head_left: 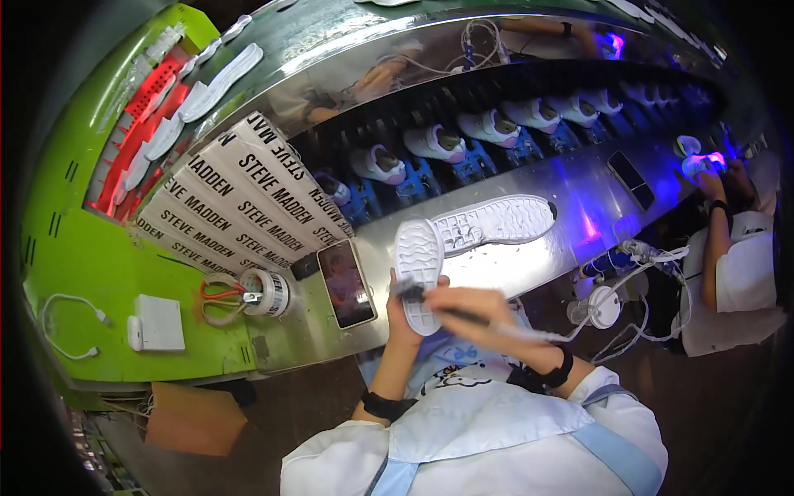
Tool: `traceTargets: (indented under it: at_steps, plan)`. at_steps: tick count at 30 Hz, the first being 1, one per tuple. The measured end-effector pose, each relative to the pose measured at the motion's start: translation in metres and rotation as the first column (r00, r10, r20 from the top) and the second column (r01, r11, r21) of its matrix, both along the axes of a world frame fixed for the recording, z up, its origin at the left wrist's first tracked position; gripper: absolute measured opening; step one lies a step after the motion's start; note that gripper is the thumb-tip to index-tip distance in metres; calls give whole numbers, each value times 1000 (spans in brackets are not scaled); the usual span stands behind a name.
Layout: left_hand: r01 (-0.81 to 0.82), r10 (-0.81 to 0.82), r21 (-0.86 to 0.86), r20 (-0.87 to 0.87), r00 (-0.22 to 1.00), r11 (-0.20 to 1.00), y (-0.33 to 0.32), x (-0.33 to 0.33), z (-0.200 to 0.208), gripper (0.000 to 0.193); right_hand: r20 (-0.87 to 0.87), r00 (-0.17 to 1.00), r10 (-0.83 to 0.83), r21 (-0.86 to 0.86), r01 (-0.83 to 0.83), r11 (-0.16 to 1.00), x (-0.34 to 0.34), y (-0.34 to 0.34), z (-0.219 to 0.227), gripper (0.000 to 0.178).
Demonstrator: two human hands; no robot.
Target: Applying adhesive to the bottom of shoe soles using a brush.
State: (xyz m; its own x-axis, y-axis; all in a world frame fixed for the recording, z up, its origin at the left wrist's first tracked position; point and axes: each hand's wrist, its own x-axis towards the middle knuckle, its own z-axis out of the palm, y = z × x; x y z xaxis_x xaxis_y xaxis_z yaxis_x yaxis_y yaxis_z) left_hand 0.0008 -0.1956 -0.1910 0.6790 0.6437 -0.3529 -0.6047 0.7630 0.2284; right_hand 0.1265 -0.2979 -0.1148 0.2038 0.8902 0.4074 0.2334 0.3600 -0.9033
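My left hand is closed around a white shoe sole, its inner ribbed and gridded side facing up, above the metal bench edge. In my right hand is a brush with a dark head, which lies against the middle of the sole. The right hand is slightly smeared by motion. Just beyond, several more white soles rest on the bench, partly overlapping, with the held sole covering their left end.
A printed white box, a phone, a tape roll and red-handled scissors stand left. Shoes line a dark conveyor behind. White cables hang right, near another person's arm under purple light.
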Motion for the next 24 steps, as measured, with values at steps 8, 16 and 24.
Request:
traceTargets:
  at_steps: [8,16,24]
  plan:
    - [393,-396,292,-51,917,872,37,4,32,59,104,951,290,-68,-285,956,23,-2,10,23]
    - [919,-512,323,-763,394,225,53,40,64,30,345,877,336,-201,-281,939,45,-14,38,23]
    - [767,-753,76,-154,640,636,84,23,52,69,-352,922,159,-373,-294,880,77,-31,42,23]
